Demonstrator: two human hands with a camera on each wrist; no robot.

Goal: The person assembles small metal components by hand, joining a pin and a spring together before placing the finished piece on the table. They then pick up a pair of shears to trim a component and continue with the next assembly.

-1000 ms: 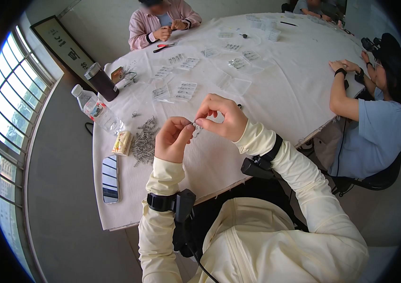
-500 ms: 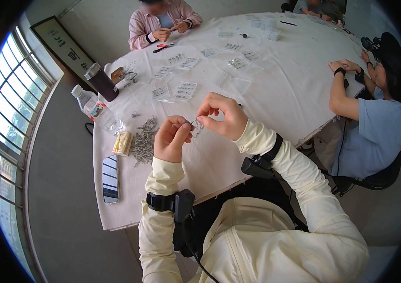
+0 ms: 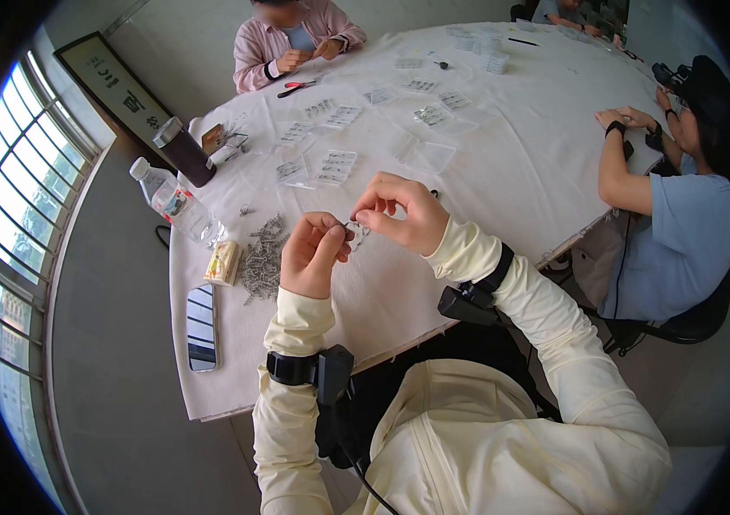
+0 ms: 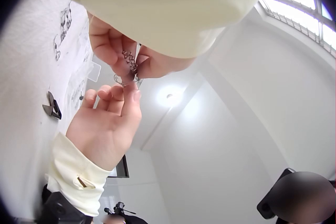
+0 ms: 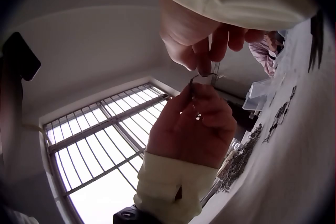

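In the head view my left hand (image 3: 311, 253) pinches one end of a thin wire piece (image 3: 361, 232) between thumb and index finger. Close beside it, my right hand (image 3: 406, 214) pinches the piece from the other side, over the table. The left wrist view shows small silvery coils (image 4: 129, 62) hanging among the fingers where both hands meet. A curved dark wire (image 5: 203, 75) spans the two hands' fingertips in the right wrist view. The exact shape of the piece is partly hidden by the fingers.
Left of my left hand lies a pile of small metal pieces (image 3: 264, 262), near a tissue pack (image 3: 223, 262), a phone (image 3: 202, 326), a bottle (image 3: 174, 199) and a dark flask (image 3: 185, 151). Clear boxes (image 3: 337, 166) lie beyond. Other people sit around the table (image 3: 537, 154).
My right fingertips have shifted slightly left and back beside the left ones, after drawing a little apart. The wire piece has turned slightly between the fingers.
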